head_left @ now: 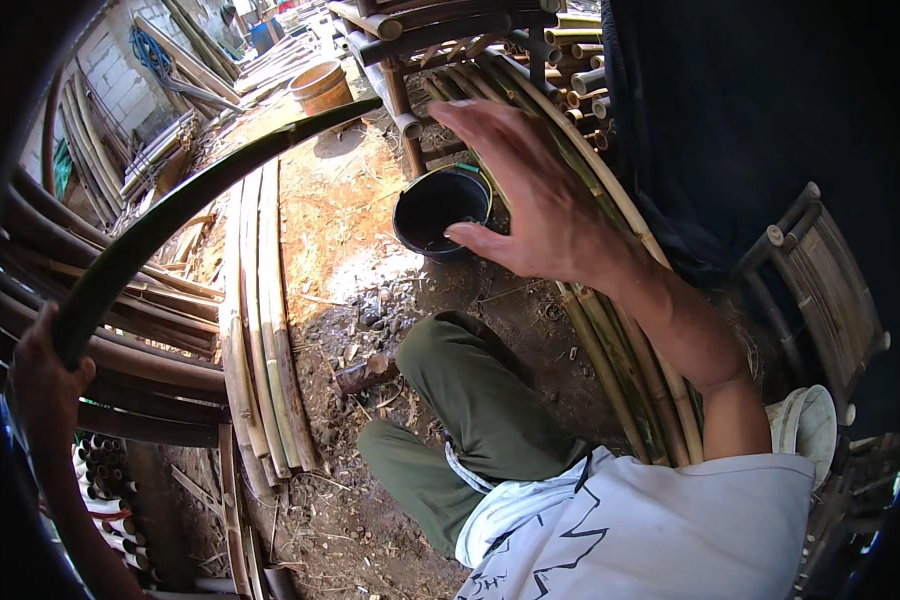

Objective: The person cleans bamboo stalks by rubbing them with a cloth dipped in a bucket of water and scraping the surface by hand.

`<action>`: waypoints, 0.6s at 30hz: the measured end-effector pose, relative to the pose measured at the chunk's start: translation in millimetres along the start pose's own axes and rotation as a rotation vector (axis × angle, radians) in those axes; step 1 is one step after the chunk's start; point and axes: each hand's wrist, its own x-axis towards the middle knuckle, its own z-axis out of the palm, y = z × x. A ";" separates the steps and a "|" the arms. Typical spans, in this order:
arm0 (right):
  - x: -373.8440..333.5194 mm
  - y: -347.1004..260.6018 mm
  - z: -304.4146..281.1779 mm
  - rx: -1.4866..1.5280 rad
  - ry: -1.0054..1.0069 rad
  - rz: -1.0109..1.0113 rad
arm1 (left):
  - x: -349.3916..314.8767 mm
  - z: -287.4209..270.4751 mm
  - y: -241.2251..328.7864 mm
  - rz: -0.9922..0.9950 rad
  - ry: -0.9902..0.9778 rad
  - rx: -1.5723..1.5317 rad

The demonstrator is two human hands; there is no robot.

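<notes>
A long green split-bamboo strip [185,195] rises from the left side toward the top middle, curved in this view. My left hand [42,385] is closed around its near end. My right hand [530,185] is open, fingers stretched and thumb apart, holding nothing. A small gap shows between its fingertips and the strip's far tip. Beneath this hand a black bucket [410,215] stands on the ground, its inside dark. A short brown piece of wood or bamboo [367,374] lies on the ground beside my knee.
Pale bamboo poles [268,330] lie left of my legs; greenish ones [610,365] lie to the right. Dark poles [155,370] are stacked at far left. A bamboo frame [400,90] and orange-brown bucket [322,92] stand ahead. A bamboo chair [830,270] is at right.
</notes>
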 end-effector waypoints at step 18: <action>100.2 62.5 -102.7 0.271 0.979 0.454 | 102.1 -281.0 440.0 0.449 0.920 -1.869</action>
